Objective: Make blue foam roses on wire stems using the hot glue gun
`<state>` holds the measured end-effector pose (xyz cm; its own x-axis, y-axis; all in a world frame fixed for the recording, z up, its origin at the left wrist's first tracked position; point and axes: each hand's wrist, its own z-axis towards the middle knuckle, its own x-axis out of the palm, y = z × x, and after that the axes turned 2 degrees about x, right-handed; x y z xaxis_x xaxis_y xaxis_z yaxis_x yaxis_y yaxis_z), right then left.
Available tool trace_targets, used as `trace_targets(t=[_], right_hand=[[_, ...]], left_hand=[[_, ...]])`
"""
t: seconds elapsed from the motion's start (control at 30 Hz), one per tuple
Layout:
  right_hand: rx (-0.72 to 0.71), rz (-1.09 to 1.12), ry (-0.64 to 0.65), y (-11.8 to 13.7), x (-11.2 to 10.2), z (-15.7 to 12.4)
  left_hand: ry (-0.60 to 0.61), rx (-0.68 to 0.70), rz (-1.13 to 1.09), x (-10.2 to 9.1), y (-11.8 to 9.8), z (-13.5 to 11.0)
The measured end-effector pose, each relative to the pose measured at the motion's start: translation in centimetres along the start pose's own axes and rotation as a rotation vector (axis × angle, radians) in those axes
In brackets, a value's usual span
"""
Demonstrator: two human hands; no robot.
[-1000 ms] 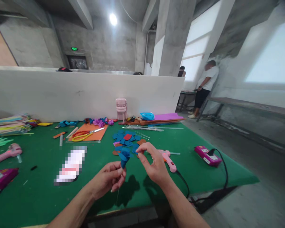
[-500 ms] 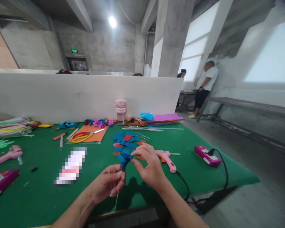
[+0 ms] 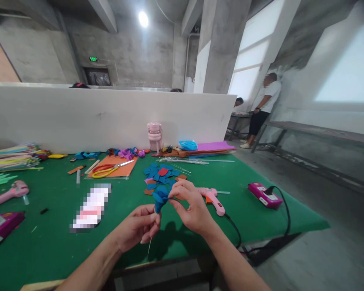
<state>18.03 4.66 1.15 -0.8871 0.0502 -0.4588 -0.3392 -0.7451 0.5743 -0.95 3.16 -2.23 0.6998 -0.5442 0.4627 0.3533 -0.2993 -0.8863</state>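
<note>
The blue flower (image 3: 160, 197) is above the bench (image 3: 255, 218), near its front edge; the left grip (image 3: 137, 226) pinches its base and wire (image 3: 149, 247), the right grip (image 3: 191, 205) its outer edge. The step looks like setting a petal, calling for a steady left and a light right press. Beyond lie loose petals (image 3: 155, 171); the glue gun (image 3: 217, 201) and its cord (image 3: 239, 236), right, could snag that arm.

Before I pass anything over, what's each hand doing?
Left hand: closed, holding the blue flower by its base.
Right hand: closed, pinching the flower's edge.
</note>
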Motion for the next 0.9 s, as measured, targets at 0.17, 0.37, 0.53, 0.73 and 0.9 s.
trace_targets(t=[0.17, 0.37, 0.53, 0.73, 0.9], right_hand=[[0.009, -0.003, 0.023, 0.0, -0.3, -0.1], [-0.006, -0.015, 0.026, 0.1, -0.3, -0.1], [-0.023, -0.031, 0.022, 0.3, -0.1, -0.1], [-0.007, -0.005, 0.027, 0.8, -0.4, -0.1], [0.088, 0.162, -0.112, 0.6, -0.8, 0.0]], left_hand=[[-0.006, -0.022, 0.029, 0.0, -0.2, -0.1], [-0.011, -0.035, 0.051, 0.1, -0.2, -0.1], [-0.022, -0.043, 0.069, 0.2, -0.2, 0.0], [-0.042, -0.041, 0.162, 0.3, -0.5, -0.2], [-0.127, 0.096, 0.630, 0.5, -2.0, -0.8]])
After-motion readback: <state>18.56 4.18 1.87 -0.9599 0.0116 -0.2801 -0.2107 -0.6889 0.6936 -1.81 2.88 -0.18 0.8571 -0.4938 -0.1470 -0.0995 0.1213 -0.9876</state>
